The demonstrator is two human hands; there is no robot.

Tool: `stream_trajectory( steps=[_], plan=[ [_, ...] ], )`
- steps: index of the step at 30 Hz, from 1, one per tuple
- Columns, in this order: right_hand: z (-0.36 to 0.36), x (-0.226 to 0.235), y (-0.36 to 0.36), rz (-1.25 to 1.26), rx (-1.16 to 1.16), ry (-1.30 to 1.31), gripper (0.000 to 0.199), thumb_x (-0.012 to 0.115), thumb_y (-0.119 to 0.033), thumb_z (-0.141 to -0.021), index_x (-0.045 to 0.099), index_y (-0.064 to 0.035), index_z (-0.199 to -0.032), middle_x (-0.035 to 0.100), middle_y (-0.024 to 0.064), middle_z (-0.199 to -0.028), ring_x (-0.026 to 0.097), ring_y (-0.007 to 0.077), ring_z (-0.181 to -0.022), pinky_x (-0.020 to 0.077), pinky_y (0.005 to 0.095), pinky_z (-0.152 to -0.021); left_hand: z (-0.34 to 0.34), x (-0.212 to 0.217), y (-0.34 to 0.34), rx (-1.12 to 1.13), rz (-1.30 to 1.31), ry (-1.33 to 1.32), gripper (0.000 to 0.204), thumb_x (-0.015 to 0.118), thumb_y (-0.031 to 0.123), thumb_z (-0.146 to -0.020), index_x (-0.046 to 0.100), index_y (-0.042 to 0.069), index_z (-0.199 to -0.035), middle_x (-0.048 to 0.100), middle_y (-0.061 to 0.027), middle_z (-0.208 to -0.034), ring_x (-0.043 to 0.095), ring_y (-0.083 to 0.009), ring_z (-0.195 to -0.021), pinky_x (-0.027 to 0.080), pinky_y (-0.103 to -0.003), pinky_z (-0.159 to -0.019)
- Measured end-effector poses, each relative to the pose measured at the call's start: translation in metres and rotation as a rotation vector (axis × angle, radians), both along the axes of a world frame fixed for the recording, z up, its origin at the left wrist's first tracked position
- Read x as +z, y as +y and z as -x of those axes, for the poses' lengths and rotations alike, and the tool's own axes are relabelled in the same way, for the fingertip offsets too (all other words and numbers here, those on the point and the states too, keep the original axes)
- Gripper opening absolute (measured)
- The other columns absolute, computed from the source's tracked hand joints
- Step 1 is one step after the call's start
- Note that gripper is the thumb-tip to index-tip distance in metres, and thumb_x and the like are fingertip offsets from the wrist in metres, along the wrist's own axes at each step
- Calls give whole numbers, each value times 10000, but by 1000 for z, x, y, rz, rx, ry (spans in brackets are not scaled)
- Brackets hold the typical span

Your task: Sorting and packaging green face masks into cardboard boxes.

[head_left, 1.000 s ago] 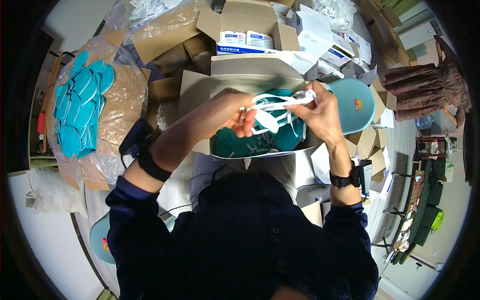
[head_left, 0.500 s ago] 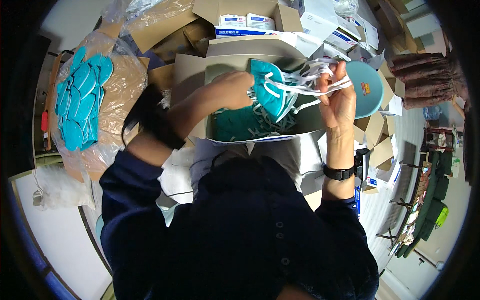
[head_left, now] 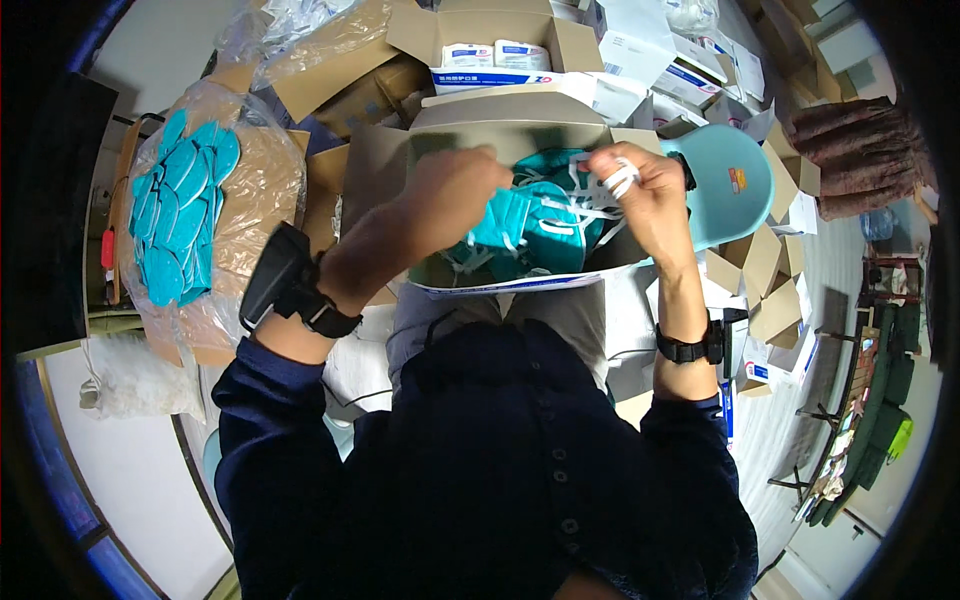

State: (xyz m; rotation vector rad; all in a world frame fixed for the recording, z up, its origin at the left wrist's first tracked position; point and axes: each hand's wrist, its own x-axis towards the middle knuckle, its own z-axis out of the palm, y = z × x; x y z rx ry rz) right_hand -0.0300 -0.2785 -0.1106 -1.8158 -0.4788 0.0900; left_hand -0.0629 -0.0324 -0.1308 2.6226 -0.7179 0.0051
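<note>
Both hands work over an open box (head_left: pixel 520 135) on the lap. Left hand (head_left: pixel 455 195) closed on a teal mask (head_left: pixel 520 225), pinching its left edge, just above the box opening. Right hand (head_left: pixel 640 190) gripping white straps (head_left: pixel 590 205), some looped round its fingers (head_left: pixel 622 178), straps run down to the mask. Mask sits between the hands, over more teal masks inside the box. Black bands on both wrists. Left of the box: clear bag (head_left: pixel 215 200) with a teal mask stack (head_left: pixel 180 215) on cardboard. Right: round teal stool (head_left: pixel 735 185), touching the box edge. Behind: small white boxes (head_left: pixel 495 55) in an open carton.
</note>
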Motion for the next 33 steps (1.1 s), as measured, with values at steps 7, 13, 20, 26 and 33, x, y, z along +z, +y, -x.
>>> stream_trajectory(
  steps=[7, 13, 20, 26, 33],
  plan=[
    [10, 13, 23, 124, 41, 16, 241, 698, -209, -882, 661, 23, -830, 568, -14, -641, 472, 37, -607, 393, 221, -521, -8, 52, -30, 32, 453, -324, 184, 614, -4, -785, 638, 23, -965, 605, -130, -974, 618, -313, -889, 498, -353, -725],
    [0, 7, 14, -281, -219, -66, 266, 657, -219, -919, 651, -16, -747, 504, -76, -618, 376, 13, -560, 282, 204, -491, 0, 28, -23, 560, 990, 40, 214, 725, 71, -829, 594, -1, -982, 654, -104, -936, 623, -100, -772, 497, -252, -662],
    [-1, 8, 22, -253, -301, -20, 273, 653, -248, -921, 605, -87, -706, 453, -86, -613, 349, 15, -544, 242, 200, -493, 7, 14, -25, 589, 1157, 242, 179, 723, 101, -843, 644, -4, -965, 670, -42, -847, 588, -74, -767, 452, -209, -688],
    [-3, 9, 29, -356, -332, 64, 276, 664, -247, -912, 605, -88, -695, 467, -79, -605, 366, 22, -527, 249, 199, -479, 22, 21, -40, 429, 1009, 408, 215, 737, 198, -840, 720, 5, -932, 628, 19, -770, 496, -37, -686, 404, -214, -616],
    [-9, 1, 28, -341, -376, 123, 236, 676, -174, -897, 658, -36, -706, 504, -76, -599, 364, 18, -520, 254, 214, -470, 24, 15, -25, 390, 673, -136, 153, 708, 132, -828, 705, 11, -921, 613, -75, -822, 592, -158, -753, 447, -281, -671]
  ],
)
